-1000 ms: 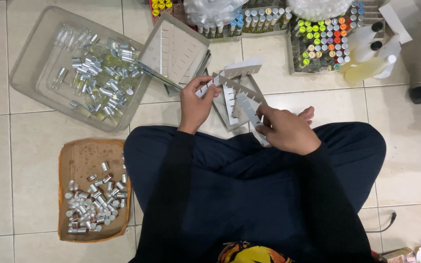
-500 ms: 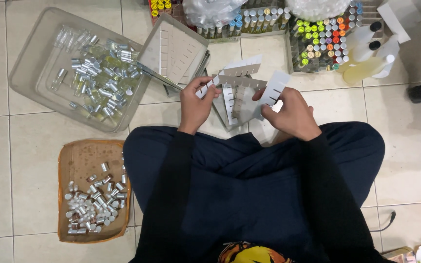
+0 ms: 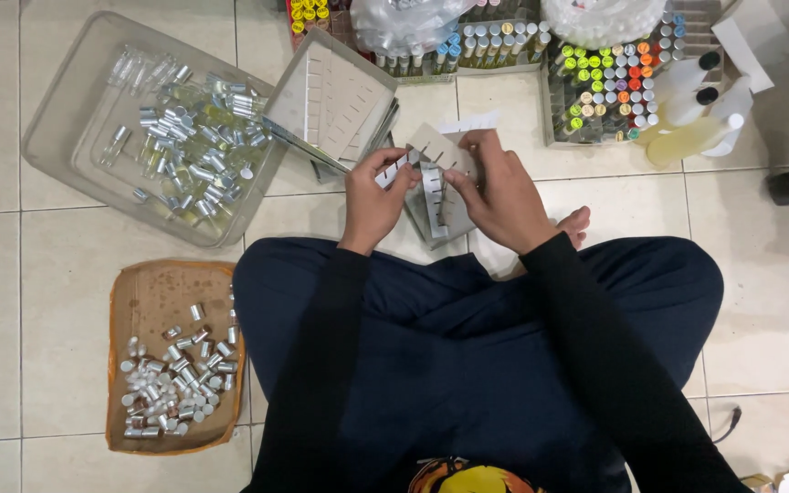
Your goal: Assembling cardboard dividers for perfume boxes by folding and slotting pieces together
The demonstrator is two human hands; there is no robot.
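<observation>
I sit cross-legged on a tiled floor. My left hand (image 3: 375,197) pinches one end of a slotted white cardboard divider strip (image 3: 394,171). My right hand (image 3: 497,190) grips another slotted divider piece (image 3: 435,146) and fits it against the first. Both hands hover over a small grey cardboard box (image 3: 440,217) that holds more divider strips. The far side of the divider is hidden behind my right hand's fingers.
A clear plastic tray (image 3: 75,110) of small glass vials lies at upper left. A brown cardboard tray (image 3: 152,297) of silver caps sits by my left knee. An open box of divider strips (image 3: 335,96), racks of coloured-cap vials (image 3: 609,87) and yellow liquid bottles (image 3: 691,137) line the top.
My right hand has lifted from my lap up to the left hand, bringing a divider piece with it. The left hand has stayed almost still.
</observation>
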